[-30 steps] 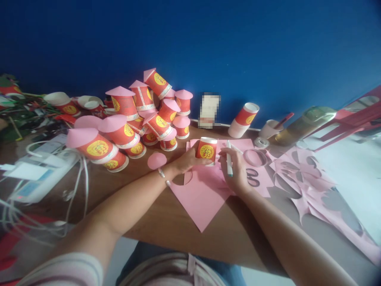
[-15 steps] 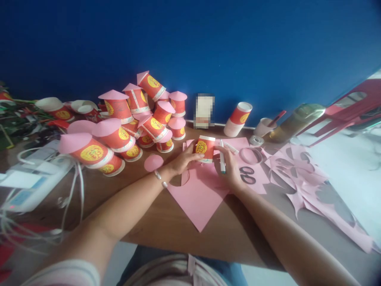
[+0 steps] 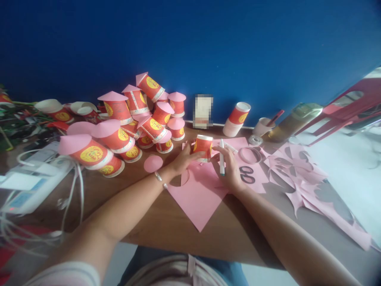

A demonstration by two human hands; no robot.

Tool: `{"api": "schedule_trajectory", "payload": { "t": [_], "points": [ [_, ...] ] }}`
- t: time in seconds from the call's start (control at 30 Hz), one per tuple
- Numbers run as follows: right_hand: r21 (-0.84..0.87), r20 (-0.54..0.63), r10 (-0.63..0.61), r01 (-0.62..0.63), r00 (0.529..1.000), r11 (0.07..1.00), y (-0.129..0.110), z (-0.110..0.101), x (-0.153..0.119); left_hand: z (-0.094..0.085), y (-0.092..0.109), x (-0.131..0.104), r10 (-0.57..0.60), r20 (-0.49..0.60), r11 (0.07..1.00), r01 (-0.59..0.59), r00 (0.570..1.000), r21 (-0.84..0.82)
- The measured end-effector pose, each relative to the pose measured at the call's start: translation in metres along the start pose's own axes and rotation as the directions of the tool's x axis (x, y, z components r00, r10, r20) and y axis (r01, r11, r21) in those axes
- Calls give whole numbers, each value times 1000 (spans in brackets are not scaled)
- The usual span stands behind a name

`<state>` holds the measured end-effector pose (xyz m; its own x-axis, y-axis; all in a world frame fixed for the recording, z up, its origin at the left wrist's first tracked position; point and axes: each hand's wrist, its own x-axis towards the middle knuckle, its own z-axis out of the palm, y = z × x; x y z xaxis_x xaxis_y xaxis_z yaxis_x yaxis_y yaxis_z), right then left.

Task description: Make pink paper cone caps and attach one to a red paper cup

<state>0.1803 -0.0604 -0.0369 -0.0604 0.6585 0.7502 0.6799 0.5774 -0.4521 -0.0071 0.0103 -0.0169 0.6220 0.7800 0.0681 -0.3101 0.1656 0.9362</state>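
Our left hand (image 3: pixel 182 161) grips red paper cup (image 3: pixel 203 146); right hand (image 3: pixel 231 169) pinches white marker (image 3: pixel 222 157), teal end toward us. Cup, between hands, turned since last frame: plain red faces us, yellow emblem (image 3: pixel 211 150) at right edge. Axis near upright, white end up. Pink paper (image 3: pixel 199 198) below.

Left arm (image 3: pixel 125 210) outstretched, left hand (image 3: pixel 182 161) curled gripping, right arm (image 3: pixel 279 230) outstretched, right hand (image 3: pixel 229 167) gripping alongside

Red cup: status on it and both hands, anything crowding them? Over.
Left hand gripping red cup. Right hand close beside it, holding white marker. Cup over pink paper. Pink-topped cups piled left, apart from it.
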Motion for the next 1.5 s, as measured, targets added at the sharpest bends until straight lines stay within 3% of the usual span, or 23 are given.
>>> {"api": "schedule_trajectory", "payload": {
  "t": [0.13, 0.3, 0.4, 0.57, 0.83, 1.07, 1.5],
  "points": [
    [32, 5, 12, -12, 1000, 999, -3, 0, 1, -5, -5, 2, -7, 36, 991, 12, 999, -133],
    [30, 26, -35, 35, 999, 999, -4, 0, 0, -2, -2, 2, -48, 118, 996, 56, 992, -64],
    [3, 29, -67, 67, 997, 998, -2, -2, 0, 0, 1, 1, -58, 109, 998, 61, 992, -26],
    [-33, 39, -51, 53, 998, 998, -2, -4, 0, -2, 0, 3, -51, 93, 993, 61, 994, -102],
    [-13, 59, -80, 81, 995, 997, -5, -7, 0, 0, 6, -1, -147, 122, 989, 147, 982, 9],
    [-21, 12, -180, 181, 984, 983, -22, -21, 7, -5, -2, 2, -101, 77, 995, 102, 992, -7],
    [-46, 23, -223, 224, 975, 974, -37, -18, 8, -4, 1, -1, -98, 77, 984, 84, 992, 159]
  ]
}}
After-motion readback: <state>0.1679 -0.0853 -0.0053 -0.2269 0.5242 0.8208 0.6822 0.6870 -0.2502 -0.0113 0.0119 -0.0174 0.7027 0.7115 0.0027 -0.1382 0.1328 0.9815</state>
